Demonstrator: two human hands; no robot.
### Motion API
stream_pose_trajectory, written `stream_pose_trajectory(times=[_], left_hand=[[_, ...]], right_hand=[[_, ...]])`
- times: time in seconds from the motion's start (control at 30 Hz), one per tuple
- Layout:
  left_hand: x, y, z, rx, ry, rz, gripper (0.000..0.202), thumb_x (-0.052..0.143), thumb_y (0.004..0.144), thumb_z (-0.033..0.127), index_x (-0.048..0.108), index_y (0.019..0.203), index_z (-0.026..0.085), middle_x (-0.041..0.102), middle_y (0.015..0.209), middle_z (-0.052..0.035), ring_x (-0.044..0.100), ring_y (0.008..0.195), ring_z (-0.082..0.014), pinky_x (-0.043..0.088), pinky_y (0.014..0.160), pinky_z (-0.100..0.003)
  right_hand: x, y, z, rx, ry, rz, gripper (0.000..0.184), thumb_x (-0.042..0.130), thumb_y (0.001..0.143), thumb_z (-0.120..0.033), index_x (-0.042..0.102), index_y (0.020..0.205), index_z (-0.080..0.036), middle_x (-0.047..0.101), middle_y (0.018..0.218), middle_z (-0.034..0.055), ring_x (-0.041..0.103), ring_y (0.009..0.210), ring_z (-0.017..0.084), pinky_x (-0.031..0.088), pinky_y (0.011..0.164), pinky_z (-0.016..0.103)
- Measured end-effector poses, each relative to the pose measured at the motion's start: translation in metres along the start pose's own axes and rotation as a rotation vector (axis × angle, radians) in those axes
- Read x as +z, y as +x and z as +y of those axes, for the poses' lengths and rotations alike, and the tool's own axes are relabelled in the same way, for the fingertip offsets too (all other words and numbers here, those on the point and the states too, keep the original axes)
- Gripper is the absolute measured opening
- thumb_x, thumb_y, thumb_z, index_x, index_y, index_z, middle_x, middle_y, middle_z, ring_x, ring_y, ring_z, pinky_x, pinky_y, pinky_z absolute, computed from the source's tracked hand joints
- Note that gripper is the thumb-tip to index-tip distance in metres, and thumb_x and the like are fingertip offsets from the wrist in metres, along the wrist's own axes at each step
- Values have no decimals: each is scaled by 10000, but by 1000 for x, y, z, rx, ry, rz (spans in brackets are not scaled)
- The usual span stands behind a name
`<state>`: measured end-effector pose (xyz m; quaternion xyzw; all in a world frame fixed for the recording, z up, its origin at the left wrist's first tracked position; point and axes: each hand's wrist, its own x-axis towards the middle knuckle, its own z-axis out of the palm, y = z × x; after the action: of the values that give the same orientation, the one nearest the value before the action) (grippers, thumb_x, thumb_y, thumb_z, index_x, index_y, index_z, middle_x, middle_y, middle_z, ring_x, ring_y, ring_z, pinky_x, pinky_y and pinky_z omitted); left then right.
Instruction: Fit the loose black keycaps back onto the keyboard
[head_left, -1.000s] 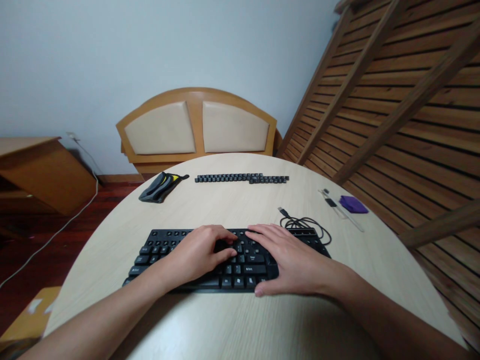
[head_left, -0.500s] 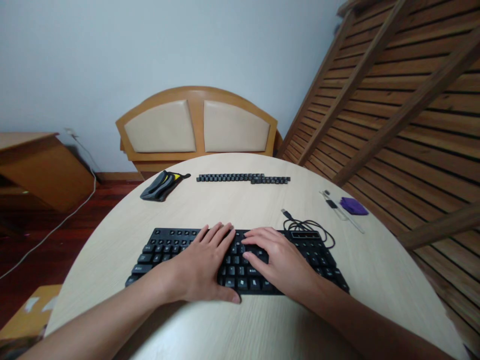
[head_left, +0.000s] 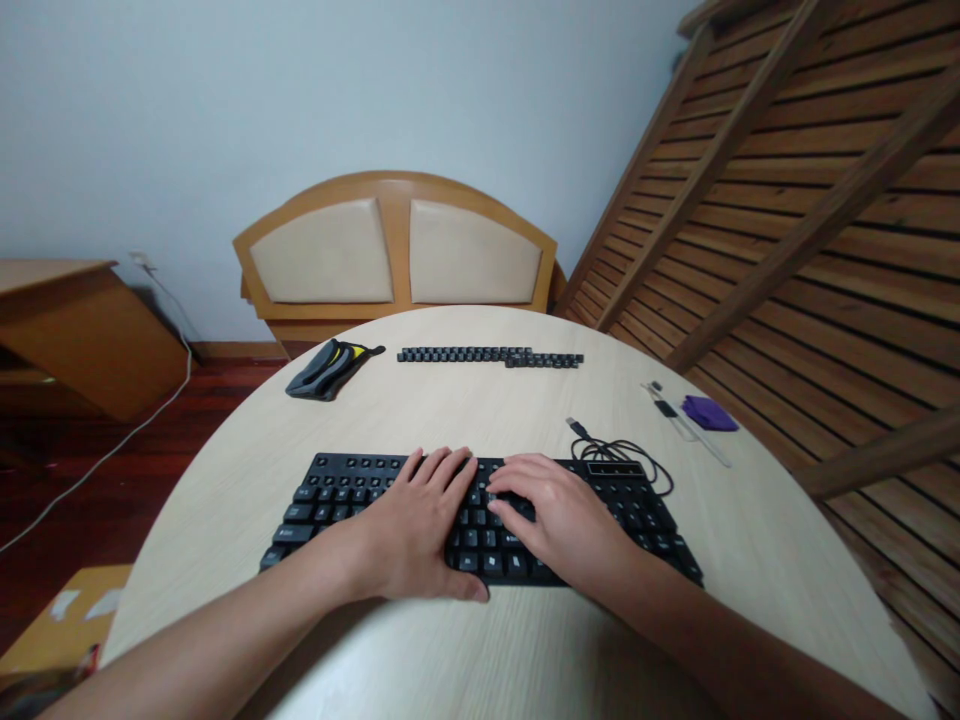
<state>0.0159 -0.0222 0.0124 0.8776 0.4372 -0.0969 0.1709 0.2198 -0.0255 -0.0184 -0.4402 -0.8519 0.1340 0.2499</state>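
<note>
A black keyboard [head_left: 300, 515] lies on the round table. Its upper rows at the left show bare sockets where keycaps are off, while the lower rows carry their caps. My left hand [head_left: 420, 520] is spread flat over the middle of the keyboard, fingertips at the back edge and thumb along the front edge. Just right of it, my right hand [head_left: 559, 510] has curled fingers, with thumb and index fingertip close together at a keycap in the upper rows. The hand partly hides that cap. Loose black keycaps [head_left: 457, 354] stand in rows at the table's far side.
A coiled USB cable [head_left: 622, 452] lies behind the keyboard's right end. Farther right are a purple cloth [head_left: 709, 413] and a thin wire tool [head_left: 686, 425]. A grey and yellow pouch [head_left: 330, 370] sits at the back left. A headboard [head_left: 400, 240] stands beyond the table [head_left: 465, 660].
The view has shifted slightly, so everything appears a little to the right. Both hands keep nearly the same pose on the keyboard.
</note>
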Motion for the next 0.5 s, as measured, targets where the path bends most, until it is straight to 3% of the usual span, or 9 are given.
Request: stream_pose_trajectory(times=[0.27, 0.5], left_hand=[[0, 2, 0, 4, -1, 18, 1235, 640, 680, 766, 163, 1578, 65, 121, 1632, -226, 90, 1505, -405, 91, 1204, -588], [1, 0, -1, 23, -6, 35, 1220, 639, 677, 777, 186, 1575, 87, 148, 1630, -223, 111, 1501, -414, 102, 1200, -598]], right_hand=[[1, 3, -6, 67, -45, -92, 111, 616, 913, -161, 689, 996, -172, 717, 1069, 85, 645, 1028, 231, 511, 946, 390], [1, 5, -3, 90, 11, -97, 92, 645, 903, -159, 682, 986, -172, 721, 1045, 70, 656, 1001, 219, 507, 945, 378]])
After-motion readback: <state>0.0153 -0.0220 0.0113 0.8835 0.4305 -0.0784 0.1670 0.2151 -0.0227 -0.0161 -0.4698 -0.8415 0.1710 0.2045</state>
